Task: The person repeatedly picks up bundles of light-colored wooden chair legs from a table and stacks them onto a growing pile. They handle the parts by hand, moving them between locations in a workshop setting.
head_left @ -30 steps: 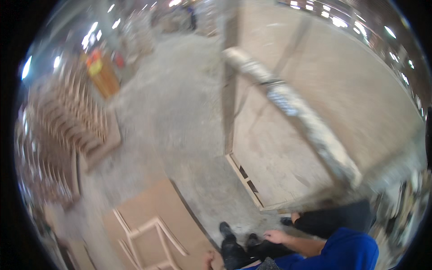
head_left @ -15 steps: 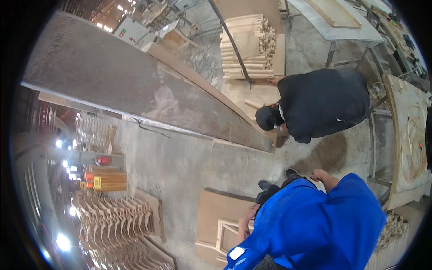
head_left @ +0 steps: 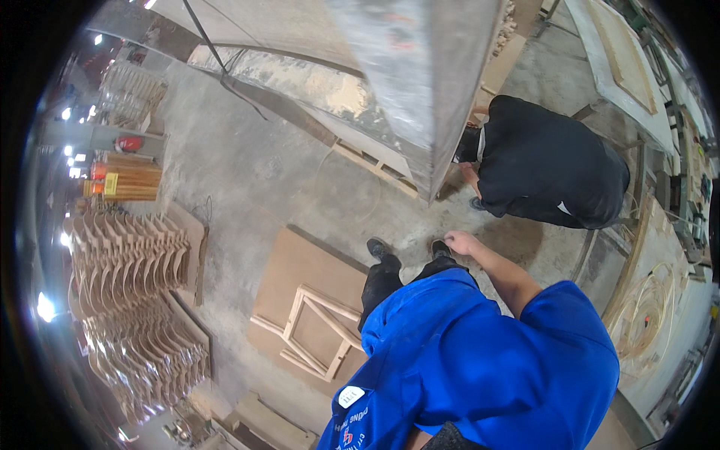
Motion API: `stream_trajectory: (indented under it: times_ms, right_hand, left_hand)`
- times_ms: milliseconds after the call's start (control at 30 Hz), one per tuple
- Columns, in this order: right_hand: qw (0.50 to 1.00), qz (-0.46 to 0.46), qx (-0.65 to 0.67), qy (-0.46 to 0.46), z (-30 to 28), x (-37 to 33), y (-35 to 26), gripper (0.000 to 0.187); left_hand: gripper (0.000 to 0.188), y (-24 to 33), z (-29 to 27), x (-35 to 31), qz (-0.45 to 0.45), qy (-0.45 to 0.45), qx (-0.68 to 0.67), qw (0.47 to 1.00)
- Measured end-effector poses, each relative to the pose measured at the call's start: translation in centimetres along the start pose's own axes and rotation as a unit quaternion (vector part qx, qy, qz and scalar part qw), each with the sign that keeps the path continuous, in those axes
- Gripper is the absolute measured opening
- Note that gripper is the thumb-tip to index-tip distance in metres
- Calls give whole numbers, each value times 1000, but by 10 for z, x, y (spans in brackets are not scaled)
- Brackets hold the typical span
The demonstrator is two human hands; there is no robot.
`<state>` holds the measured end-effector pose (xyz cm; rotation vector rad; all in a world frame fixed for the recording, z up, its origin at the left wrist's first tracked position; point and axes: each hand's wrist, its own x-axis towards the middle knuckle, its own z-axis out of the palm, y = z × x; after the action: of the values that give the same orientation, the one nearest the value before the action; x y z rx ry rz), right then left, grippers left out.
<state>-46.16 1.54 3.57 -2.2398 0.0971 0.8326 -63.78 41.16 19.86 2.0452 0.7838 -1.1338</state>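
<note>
My right hand (head_left: 461,242) hangs in front of me over the concrete floor, its fingers curled in, with nothing visible in them. Below it are my dark shoes. My left hand is out of sight; only a bit of skin shows under my blue shirt at the lower edge. On the floor to my left, a wooden frame (head_left: 289,330) of pale bars lies on a brown board (head_left: 281,255), apart from my hands. Ahead on the right, a person in black (head_left: 555,165) bends down, with their hands beside a large grey panelled structure (head_left: 405,82).
Stacks of curved wooden parts (head_left: 135,262) stand at the left, with a red object (head_left: 129,143) and upright wooden boards (head_left: 131,180) behind. To the right are a workbench with coiled tubing (head_left: 645,307) and a white-topped table (head_left: 615,67). A pallet (head_left: 375,166) lies under the structure.
My view has shifted, so the grey structure looms closer and the floor frame shows fully. My right arm has reached out further, while my left hand has gone from view.
</note>
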Motion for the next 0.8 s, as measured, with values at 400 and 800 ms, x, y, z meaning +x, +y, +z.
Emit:
stream_trajectory:
  times_ms: [400, 800]
  right_hand:
    - [999, -51, -9, -16, 28, 65, -124, 37]
    - [973, 99, 169, 122, 57, -27, 11, 41]
  left_hand:
    - [44, 52, -111, 88, 31, -34, -110, 993]
    - [36, 197, -135, 104, 203, -18, 6, 979]
